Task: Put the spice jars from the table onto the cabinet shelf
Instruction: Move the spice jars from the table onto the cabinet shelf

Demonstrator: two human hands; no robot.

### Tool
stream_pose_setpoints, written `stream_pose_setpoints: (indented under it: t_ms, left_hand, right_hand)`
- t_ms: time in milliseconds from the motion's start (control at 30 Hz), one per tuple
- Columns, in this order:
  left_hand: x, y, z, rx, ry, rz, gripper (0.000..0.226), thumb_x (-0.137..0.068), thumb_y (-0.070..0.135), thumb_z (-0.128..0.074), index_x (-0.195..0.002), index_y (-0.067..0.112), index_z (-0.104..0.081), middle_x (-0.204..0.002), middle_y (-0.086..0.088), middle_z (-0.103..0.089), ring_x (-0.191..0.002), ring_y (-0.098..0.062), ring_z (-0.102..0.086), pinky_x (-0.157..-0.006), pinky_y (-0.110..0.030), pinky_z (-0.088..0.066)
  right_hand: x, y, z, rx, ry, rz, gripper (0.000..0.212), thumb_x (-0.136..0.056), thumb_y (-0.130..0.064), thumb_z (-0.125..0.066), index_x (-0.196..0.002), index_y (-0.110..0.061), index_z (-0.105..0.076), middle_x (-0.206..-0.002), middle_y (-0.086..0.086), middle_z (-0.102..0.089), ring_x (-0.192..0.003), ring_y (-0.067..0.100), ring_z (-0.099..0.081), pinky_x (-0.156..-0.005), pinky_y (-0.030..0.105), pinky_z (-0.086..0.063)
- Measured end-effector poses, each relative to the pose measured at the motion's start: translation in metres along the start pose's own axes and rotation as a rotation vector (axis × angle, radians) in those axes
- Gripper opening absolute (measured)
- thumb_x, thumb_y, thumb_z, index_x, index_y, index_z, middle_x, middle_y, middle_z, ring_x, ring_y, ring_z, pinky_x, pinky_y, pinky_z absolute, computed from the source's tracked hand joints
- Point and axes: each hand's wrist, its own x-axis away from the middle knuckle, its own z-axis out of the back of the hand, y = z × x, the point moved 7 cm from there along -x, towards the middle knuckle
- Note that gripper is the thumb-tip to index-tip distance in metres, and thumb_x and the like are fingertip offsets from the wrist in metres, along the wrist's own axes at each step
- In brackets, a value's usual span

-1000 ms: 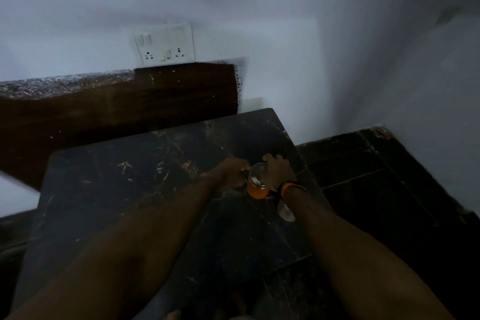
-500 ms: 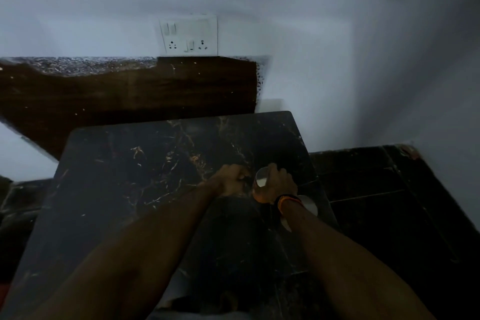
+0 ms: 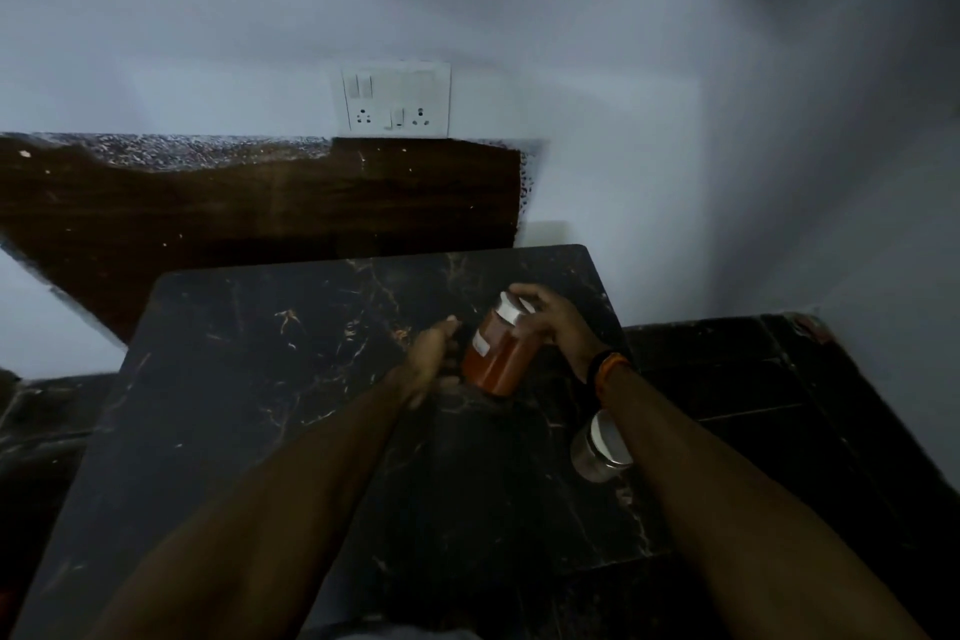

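An orange spice jar [image 3: 498, 353] with a white lid hangs tilted just above the black marble table [image 3: 260, 379]. My right hand [image 3: 550, 322] grips it around the lid end. My left hand [image 3: 431, 359] sits close against the jar's lower side with curled fingers; the dim light hides whether it holds anything. A second jar [image 3: 602, 447], clear with a pale lid, stands near the table's right edge, partly under my right forearm. No cabinet shelf is in view.
A white switch and socket plate [image 3: 395, 99] is on the wall behind the table. A dark brown wooden panel [image 3: 260, 208] runs along the wall at the back left. Dark floor tiles [image 3: 753, 379] lie to the right of the table.
My right hand has lifted the orange jar off the table and tipped it, so its side now shows. My left hand stayed beside it.
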Motion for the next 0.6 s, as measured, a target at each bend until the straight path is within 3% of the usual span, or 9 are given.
stream_pose_setpoints:
  t_ms: [133,267,433,600]
  left_hand:
    - [0.015,0.018,-0.013,0.245,-0.285,0.057,0.046,-0.098,0.053,-0.041,-0.137,0.029,-0.051,-0.137,-0.015,-0.054,-0.126,-0.038,-0.054,-0.105,-0.058,-0.044]
    - [0.023,0.056,-0.013,0.355,-0.288,-0.082,0.045,-0.1,0.042,-0.042,-0.142,0.025,-0.047,-0.143,-0.017,-0.048,-0.129,-0.038,-0.051,-0.105,-0.057,-0.045]
    - [0.031,0.1,-0.006,0.324,-0.333,-0.281,0.061,-0.088,0.039,-0.06,-0.143,0.017,-0.046,-0.142,-0.016,-0.052,-0.127,-0.035,-0.055,-0.099,-0.05,-0.052]
    - [0.043,0.139,-0.012,0.24,-0.384,-0.412,0.049,-0.094,0.034,-0.058,-0.141,0.023,-0.049,-0.141,-0.011,-0.053,-0.125,-0.031,-0.059,-0.09,-0.041,-0.057]
  right_hand:
    - [-0.005,-0.027,-0.011,-0.257,0.027,0.057,0.073,-0.073,-0.025,-0.064,-0.143,-0.019,-0.044,-0.136,0.013,-0.052,-0.118,0.033,-0.056,-0.097,0.046,-0.049]
    - [-0.011,-0.06,-0.018,-0.478,0.126,0.138,0.077,-0.072,-0.015,-0.058,-0.146,-0.005,-0.04,-0.126,0.016,-0.055,-0.106,0.029,-0.059,-0.089,0.039,-0.049]
    - [-0.01,-0.102,-0.019,-0.55,0.175,0.237,0.073,-0.074,-0.017,-0.059,-0.146,-0.014,-0.043,-0.142,0.022,-0.049,-0.117,0.035,-0.054,-0.102,0.046,-0.045]
    - [-0.002,-0.136,-0.014,-0.574,0.218,0.34,0.056,-0.091,-0.028,-0.054,-0.144,-0.016,-0.047,-0.138,0.017,-0.056,-0.115,0.031,-0.061,-0.088,0.041,-0.055]
